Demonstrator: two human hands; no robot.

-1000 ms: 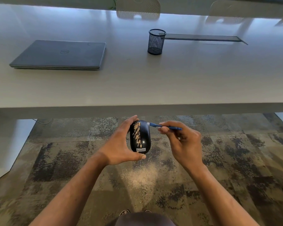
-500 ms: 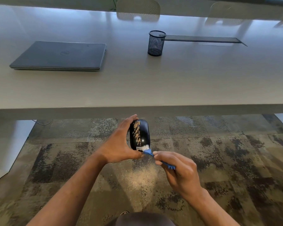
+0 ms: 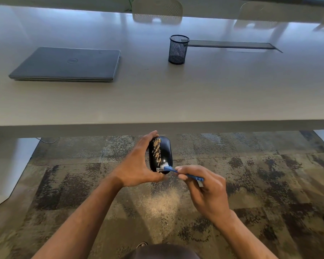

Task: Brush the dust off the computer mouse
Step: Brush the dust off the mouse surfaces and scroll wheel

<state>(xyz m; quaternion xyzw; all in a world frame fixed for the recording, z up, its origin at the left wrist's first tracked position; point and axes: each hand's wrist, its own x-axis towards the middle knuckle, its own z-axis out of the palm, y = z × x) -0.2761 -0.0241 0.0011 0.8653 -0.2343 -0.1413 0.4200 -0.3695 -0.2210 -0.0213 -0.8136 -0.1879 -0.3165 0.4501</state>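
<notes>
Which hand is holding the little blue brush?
The right hand pinches the blue brush, bristles at the mouse's near end. The left hand only holds the mouse.

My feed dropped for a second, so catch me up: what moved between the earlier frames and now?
The right hand swept the blue brush from the mouse's far end down to its near end, where the bristles now rest by the logo. The left hand still grips the mouse, and the tan dust streak remains on its left side. Laptop and mesh cup unmoved.

Mouse [image 3: 162,154] logo partly behind brush [image 3: 178,171] bristles.
</notes>
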